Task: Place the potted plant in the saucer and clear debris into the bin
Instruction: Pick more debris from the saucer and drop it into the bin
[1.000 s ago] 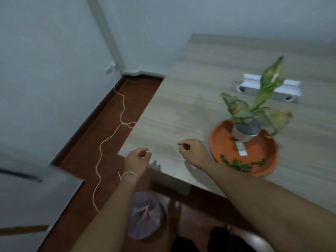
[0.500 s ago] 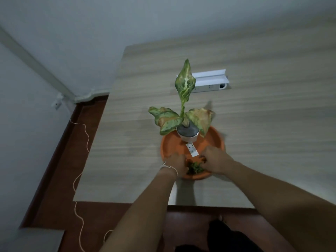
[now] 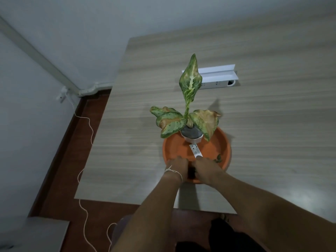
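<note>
The potted plant (image 3: 190,122), with spotted green and browning leaves in a small white pot, stands in the orange saucer (image 3: 224,142) on the wooden table (image 3: 138,142). A white label (image 3: 195,150) lies in the saucer in front of the pot. My left hand (image 3: 177,167) and my right hand (image 3: 207,168) are side by side, palms down, in the saucer's near part. Their fingers curl around a dark clump of leaf debris (image 3: 191,172) pressed between them. A few more leaf bits (image 3: 218,158) lie at the right of the saucer.
A white power strip box (image 3: 218,79) sits on the table behind the plant. A thin white cord (image 3: 87,124) runs from a wall socket across the brown floor at the left. A purplish bin bag (image 3: 118,230) shows on the floor under my left forearm, mostly hidden.
The view swung from the table's left edge and the bin back to the saucer. Both hands moved from the table edge into the saucer and closed in on the leaf debris.
</note>
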`<control>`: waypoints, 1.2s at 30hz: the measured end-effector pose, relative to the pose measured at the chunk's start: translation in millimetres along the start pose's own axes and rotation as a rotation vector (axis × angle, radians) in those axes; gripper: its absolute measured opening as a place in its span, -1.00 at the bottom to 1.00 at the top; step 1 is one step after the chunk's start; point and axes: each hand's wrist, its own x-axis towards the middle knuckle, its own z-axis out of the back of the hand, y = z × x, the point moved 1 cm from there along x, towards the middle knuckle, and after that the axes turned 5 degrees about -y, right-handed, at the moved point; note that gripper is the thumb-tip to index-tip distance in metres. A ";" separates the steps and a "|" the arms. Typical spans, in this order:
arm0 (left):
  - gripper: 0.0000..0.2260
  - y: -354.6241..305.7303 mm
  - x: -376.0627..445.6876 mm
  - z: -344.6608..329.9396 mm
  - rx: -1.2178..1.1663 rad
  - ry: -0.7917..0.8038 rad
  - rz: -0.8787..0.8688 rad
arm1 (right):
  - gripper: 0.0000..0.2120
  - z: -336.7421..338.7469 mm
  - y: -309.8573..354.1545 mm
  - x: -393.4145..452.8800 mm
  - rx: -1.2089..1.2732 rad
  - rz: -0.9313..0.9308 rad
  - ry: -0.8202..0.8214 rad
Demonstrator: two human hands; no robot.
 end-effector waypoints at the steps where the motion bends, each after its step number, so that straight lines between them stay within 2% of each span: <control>1: -0.74 0.3 1.4 -2.2 -0.008 -0.005 0.001 | -0.77 -0.9 -0.1 1.4 0.023 -0.003 0.002; 6: -0.72 -1.2 4.6 -3.0 -0.085 -0.006 0.007 | -0.84 -0.3 -3.6 4.8 0.148 -0.045 0.021; 12: -0.78 2.7 5.9 0.1 -0.215 0.002 0.017 | -0.80 4.9 -19.8 5.1 0.237 -0.074 -0.113; 17: -0.76 11.9 3.9 5.8 -0.337 -0.143 0.082 | -0.79 21.3 -20.6 1.7 0.316 -0.098 -0.237; 22: -0.84 17.0 -6.6 25.7 -0.466 -0.285 0.119 | -0.78 34.3 -11.4 -2.3 0.333 -0.088 -0.358; 27: -0.86 38.2 -22.5 30.3 -0.515 -0.380 0.146 | -0.79 38.5 5.4 -6.1 0.335 -0.071 -0.405; 36: -0.90 125.7 -98.2 17.1 -0.711 -0.540 0.355 | -0.80 30.8 86.3 5.3 0.291 0.063 -0.372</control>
